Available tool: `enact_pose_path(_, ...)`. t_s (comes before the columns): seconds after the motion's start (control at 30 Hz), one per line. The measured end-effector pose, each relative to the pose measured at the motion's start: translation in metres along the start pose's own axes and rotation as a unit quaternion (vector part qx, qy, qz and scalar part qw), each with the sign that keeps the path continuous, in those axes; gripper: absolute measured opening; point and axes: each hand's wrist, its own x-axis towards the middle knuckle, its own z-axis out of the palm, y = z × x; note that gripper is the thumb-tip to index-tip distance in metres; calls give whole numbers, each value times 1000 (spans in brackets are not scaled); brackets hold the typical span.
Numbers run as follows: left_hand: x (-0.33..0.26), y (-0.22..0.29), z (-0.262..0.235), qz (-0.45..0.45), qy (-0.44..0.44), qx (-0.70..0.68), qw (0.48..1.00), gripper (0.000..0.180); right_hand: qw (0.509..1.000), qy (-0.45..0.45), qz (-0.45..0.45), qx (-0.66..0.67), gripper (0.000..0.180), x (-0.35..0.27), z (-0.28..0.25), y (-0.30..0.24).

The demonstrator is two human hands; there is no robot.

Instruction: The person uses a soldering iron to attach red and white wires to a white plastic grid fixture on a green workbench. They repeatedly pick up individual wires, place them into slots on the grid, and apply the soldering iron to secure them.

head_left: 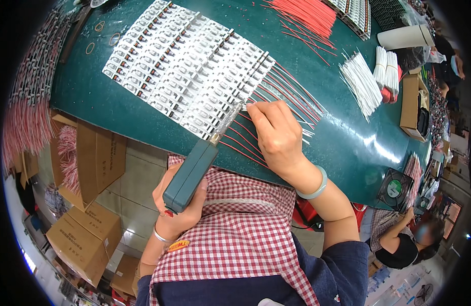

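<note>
My left hand [194, 204] is wrapped round the body of a dark green gun-shaped tool [190, 176]. Its metal nose reaches the near right corner of a block of white parts [187, 66], small pieces set in rows with clear and dark bits. My right hand [278, 130] pinches what looks like a white wire [244, 107] at the block's right edge; the fingers partly hide it. Red wires [245, 148] run out from this edge, with white ones among them farther back, and lie on the green table [342, 163].
Loose red wires [309, 20] and a white wire pile [361, 86] lie at the back right, near tied white bundles [386, 66]. A small fan [394, 187] stands at the right edge. Cardboard boxes [85, 239] are at lower left. Another person [403, 239] sits at lower right.
</note>
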Motion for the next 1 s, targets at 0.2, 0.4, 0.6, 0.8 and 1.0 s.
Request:
enact_pose_path(0.2,7,8,-1,17,-3,14,1000,25,1000,-11,-1,0,30,3,-2,-1)
enact_pose_path(0.4,8,8,-2,32,0,24,999,23,1000,-11,-4,-5,30,3,-1,0)
enact_pose_path(0.6,-1,3,-6,27,26,8,999,25,1000,-12,1,-9,30,3,-1,-2)
enact_pose_path(0.8,-5,-2,-6,49,36,-3,998,27,1000,-3,1,-7,30,1,0,-2)
enact_pose_path(1.0,-11,-3,-8,23,43,3,999,26,1000,17,0,6,31,-2,-4,-13)
